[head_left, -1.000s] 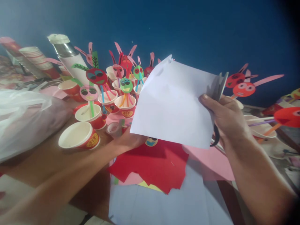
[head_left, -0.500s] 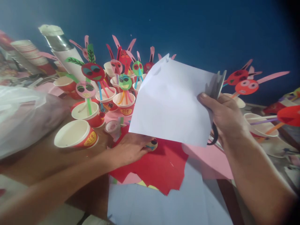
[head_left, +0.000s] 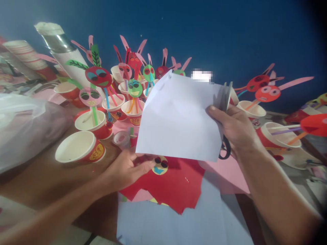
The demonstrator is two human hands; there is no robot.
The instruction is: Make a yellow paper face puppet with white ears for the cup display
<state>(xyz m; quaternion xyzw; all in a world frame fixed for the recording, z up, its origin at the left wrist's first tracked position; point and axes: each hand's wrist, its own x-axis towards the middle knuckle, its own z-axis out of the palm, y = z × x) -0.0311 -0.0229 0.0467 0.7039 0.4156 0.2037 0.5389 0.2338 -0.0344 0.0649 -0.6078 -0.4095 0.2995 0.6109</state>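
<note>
My right hand (head_left: 236,127) grips a sheet of white paper (head_left: 176,119) at its right edge, thumb on the front. In the same hand is a pair of scissors (head_left: 225,149), its dark handle loop below the palm and its blades upward. My left hand (head_left: 125,170) is low over the red paper (head_left: 178,189), thumb stretched apart from the fingers. Its thumb tip is at the left edge of a small yellow paper face (head_left: 160,166) with dark eyes and a blue mouth. The white sheet hides part of the left fingers.
Paper cups (head_left: 76,148) and paper animal heads on straws (head_left: 98,76) stand along the back. A white flask (head_left: 67,58) leans at back left, near a plastic bag (head_left: 28,129). Pink paper (head_left: 233,175) and a large pale blue sheet (head_left: 178,228) lie under the red paper.
My left hand has drawn back left, uncovering the yellow face, which now lies slightly further left. The white sheet and scissors have shifted a little left and down with my right hand.
</note>
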